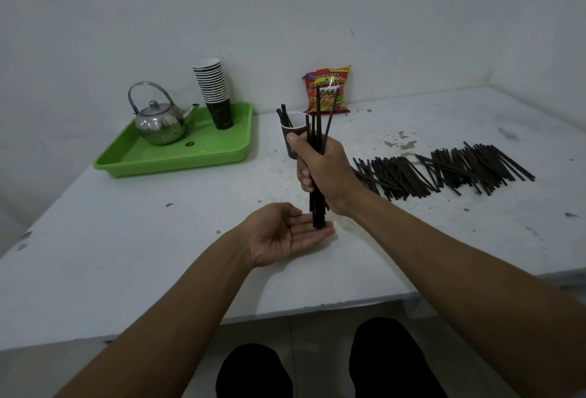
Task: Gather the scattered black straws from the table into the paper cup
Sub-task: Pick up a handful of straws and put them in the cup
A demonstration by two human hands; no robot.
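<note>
My right hand is shut on an upright bundle of black straws above the middle of the white table. The bundle's lower ends rest on the fingers of my left hand, which lies palm up and open beneath it. Just behind my right hand stands a dark paper cup with a few black straws leaning in it. To the right, a wide heap of loose black straws lies flat on the table.
A green tray at the back left carries a steel teapot and a stack of paper cups. A red snack bag leans on the wall behind the cup. The table's front edge runs just above my knees.
</note>
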